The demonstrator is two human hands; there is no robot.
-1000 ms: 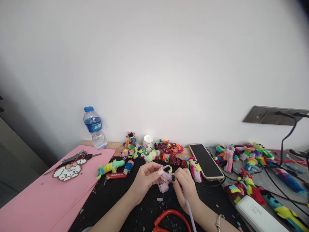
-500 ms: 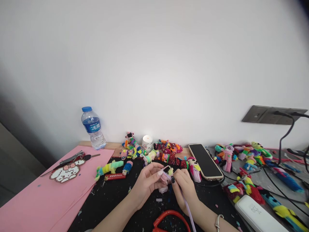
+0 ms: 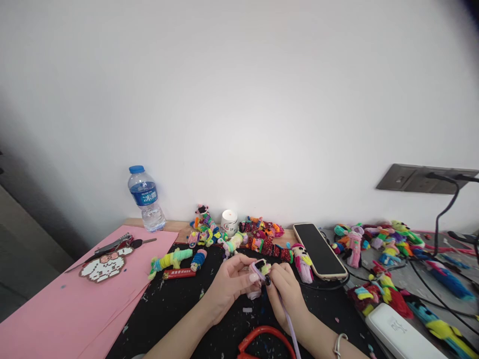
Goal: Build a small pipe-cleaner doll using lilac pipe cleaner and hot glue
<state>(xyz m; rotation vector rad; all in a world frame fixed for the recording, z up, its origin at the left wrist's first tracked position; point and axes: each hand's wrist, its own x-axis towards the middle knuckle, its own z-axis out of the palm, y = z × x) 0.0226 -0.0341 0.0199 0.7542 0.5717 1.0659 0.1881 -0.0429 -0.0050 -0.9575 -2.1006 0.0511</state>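
Both hands work close together, left of the phone (image 3: 321,251) and nearer the wearer than it: the left hand (image 3: 228,286) has its fingers curled, thumb and forefinger pinched on a small lilac, black and pale-yellow figure (image 3: 265,268), while the right hand (image 3: 287,289) is closed almost to a fist, its dark-nailed thumb pressed on a lilac strip (image 3: 291,326), which looks like pipe cleaner. That figure sits between the fingertips, left of the phone's near end, partly hidden, so I cannot tell how firmly the strip is seated on it. If the left pinch eases while the right hand pulls, the figure could twist round or a loop could spring loose. Pulling too sharply might kink the strip, or bring an end round to prick a fingertip. Its tail runs down past a red handle (image 3: 264,329), left of the phone and nearer the wearer, and could catch there. Pale scraps on the dark mat (image 3: 179,311), also left of the phone, may cling to the fuzz if the figure drops. A careless sweep of the right hand might knock the pink-capped doll (image 3: 305,271) standing or lying just left of the phone
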